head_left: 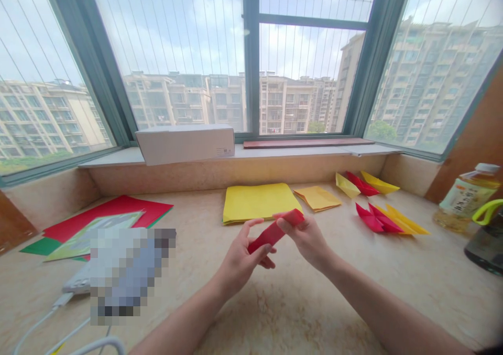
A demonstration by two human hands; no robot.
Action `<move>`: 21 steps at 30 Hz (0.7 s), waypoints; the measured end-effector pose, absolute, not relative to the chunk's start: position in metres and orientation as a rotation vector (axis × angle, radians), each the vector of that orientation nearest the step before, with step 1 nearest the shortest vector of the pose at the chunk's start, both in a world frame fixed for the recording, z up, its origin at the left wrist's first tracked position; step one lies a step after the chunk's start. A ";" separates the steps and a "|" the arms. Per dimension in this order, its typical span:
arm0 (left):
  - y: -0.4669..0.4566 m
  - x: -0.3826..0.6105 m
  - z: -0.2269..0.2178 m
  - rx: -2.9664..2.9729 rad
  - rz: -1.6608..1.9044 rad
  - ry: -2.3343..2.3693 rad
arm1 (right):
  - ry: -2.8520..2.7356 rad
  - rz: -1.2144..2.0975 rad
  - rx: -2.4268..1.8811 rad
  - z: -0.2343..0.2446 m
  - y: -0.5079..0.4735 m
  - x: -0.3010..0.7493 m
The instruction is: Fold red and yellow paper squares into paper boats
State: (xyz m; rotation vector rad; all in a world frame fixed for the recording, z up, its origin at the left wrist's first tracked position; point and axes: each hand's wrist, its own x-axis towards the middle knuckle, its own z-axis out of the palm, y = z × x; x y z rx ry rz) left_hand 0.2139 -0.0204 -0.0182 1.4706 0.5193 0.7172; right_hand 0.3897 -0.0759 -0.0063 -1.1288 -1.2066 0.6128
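Note:
A folded strip of red paper (275,230) hangs above the marble sill between both hands. My left hand (244,255) pinches its lower left end, index finger raised. Its upper right end is gripped by my right hand (307,238). Just behind the hands lies a stack of yellow sheets (257,202). An orange-yellow folded sheet (317,197) rests to the right of the stack.
Finished red and yellow paper boats (387,219) lie at the right, with more boats (363,183) near the wall. Red and green sheets (110,216) lie at left. A white box (184,143) sits on the ledge. An oil bottle (466,196) stands far right. A blurred patch and white cables lie lower left.

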 end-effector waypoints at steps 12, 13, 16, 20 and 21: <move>-0.027 0.213 -0.021 1.648 0.534 0.444 | -1.273 0.609 -1.108 -0.003 -0.084 0.380; -0.027 0.213 -0.021 1.642 0.521 0.428 | -1.257 0.618 -1.093 -0.002 -0.084 0.381; -0.026 0.212 -0.022 1.630 0.481 0.388 | -1.170 0.643 -1.051 0.003 -0.086 0.382; -0.026 0.210 -0.021 1.638 0.461 0.397 | -1.087 0.634 -1.020 0.003 -0.084 0.382; -0.027 0.210 -0.020 1.648 0.458 0.403 | -1.062 0.624 -1.016 0.002 -0.084 0.382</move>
